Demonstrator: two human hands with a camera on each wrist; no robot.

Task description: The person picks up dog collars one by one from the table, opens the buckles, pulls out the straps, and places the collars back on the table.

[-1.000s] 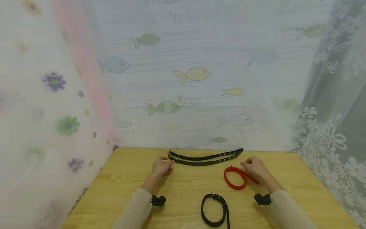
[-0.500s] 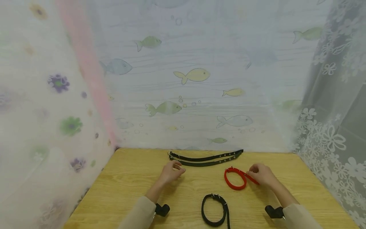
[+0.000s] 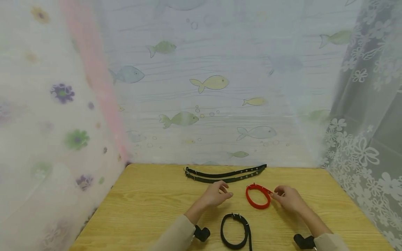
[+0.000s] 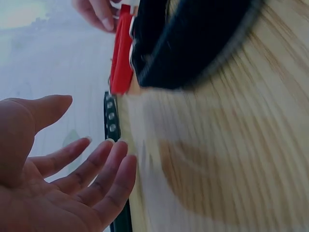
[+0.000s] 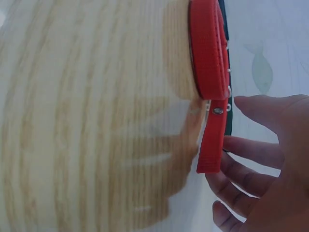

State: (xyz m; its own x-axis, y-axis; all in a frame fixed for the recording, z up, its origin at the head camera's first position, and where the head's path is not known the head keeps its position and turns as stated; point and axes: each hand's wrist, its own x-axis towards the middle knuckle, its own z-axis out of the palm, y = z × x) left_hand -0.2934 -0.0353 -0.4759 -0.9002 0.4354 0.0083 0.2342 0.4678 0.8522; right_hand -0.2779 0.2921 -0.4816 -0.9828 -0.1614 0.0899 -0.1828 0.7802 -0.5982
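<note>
Currently the right hand [image 3: 287, 199], fingers parted, flanks the red collar [image 5: 209, 53]; left of it, the left hand [image 3: 216, 195] is spread; 2 straps [image 3: 220, 175] lie behind, 1 black collar [image 3: 236, 246] in front.

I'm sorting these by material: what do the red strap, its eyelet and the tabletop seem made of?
Red strap: probably woven nylon or similar, matte, from its ribbed texture. Eyelet: likely metal, silvery and shiny. Tabletop: wood or wood-look laminate, fairly glossy; grain and reflections show.

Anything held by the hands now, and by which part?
Nothing looks held: the left hand is empty; the right hand is at the loose end of the red collar, thumb and fingers apart. Contact can't be told.
</note>
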